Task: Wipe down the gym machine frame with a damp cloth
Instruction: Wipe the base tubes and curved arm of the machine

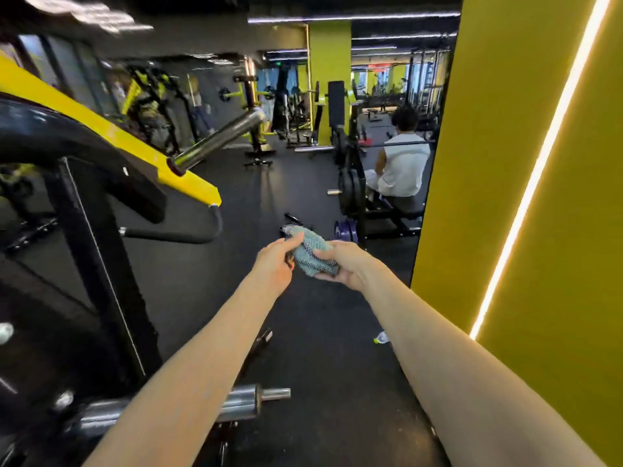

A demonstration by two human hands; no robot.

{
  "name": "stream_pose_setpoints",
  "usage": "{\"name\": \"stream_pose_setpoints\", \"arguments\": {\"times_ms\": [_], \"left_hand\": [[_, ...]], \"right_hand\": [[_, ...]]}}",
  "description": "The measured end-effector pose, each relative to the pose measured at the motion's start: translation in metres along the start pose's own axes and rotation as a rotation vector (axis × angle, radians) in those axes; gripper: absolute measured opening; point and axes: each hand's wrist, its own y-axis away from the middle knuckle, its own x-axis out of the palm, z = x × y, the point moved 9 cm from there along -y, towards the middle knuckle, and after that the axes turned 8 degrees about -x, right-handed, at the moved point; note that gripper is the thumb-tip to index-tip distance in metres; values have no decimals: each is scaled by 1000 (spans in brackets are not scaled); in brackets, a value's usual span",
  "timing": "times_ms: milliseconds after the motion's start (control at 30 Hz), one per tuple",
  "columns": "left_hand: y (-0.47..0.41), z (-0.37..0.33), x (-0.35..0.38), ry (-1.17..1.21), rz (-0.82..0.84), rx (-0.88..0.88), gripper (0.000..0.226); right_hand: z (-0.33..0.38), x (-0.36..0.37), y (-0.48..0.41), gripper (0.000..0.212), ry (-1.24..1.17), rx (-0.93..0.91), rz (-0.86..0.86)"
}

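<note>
Black rubber gym floor (320, 332). Directly on it: 1 small clear plastic bottle (381, 338), right of centre; purple round weight plates (345, 230) farther back; black steel gym machine frame (101, 264) stands left.

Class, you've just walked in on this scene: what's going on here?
A person in a gym holds a folded grey-blue cloth out in front: the left grip pinches its far end, the right grip holds the rest. The yellow-and-black machine frame stands to the left, with the cloth not touching it. Farther off, another person sits facing away.
</note>
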Motion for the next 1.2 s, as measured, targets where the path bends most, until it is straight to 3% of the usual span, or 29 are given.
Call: {"name": "stream_pose_setpoints", "arguments": {"times_ms": [67, 133, 233, 333, 433, 533, 667, 767, 833, 933, 1000, 1100, 1167, 1200], "left_hand": [[-20, -17, -11, 32, -49, 22, 7], [-41, -35, -24, 66, -92, 64, 11], [-77, -65, -38, 127, -157, 156, 28], [-111, -79, -44, 204, -164, 108, 62], [-127, -100, -38, 58, -129, 62, 26], [-123, -138, -53, -121, -202, 165, 26], [-69, -204, -127, -404, -744, 419, 41], [10, -245, -171, -518, -1156, 690, 34], [69, -258, -174, -628, -1393, 853, 38], [139, -271, -147, -749, -1667, 1074, 42], [182, -286, -129, -799, -1882, 1191, 40], [234, -314, -116, -817, -2189, 1317, 33], [236, -327, -120, -817, -2396, 1228, 30], [217, -336, -114, -957, -2430, 1193, 29]], "right_hand": [[5, 16, -35, 10, 28, 20, 68], [5, 31, -68, 19, 76, 54, 135], [8, 47, -118, 30, 170, 41, 231], [15, 60, -162, 24, 249, 15, 336], [33, 78, -207, 24, 339, -51, 431], [38, 123, -230, 22, 309, -38, 569], [41, 234, -225, 26, 244, -46, 838], [60, 319, -198, 24, 364, -251, 1083], [96, 358, -184, 22, 358, -599, 1037], [161, 373, -164, 27, 287, -1112, 740], [198, 377, -146, 33, 300, -1426, 633], [236, 404, -141, 46, 404, -1602, 629], [240, 432, -141, 57, 489, -1599, 766], [239, 444, -142, 61, 518, -1594, 826]]}}
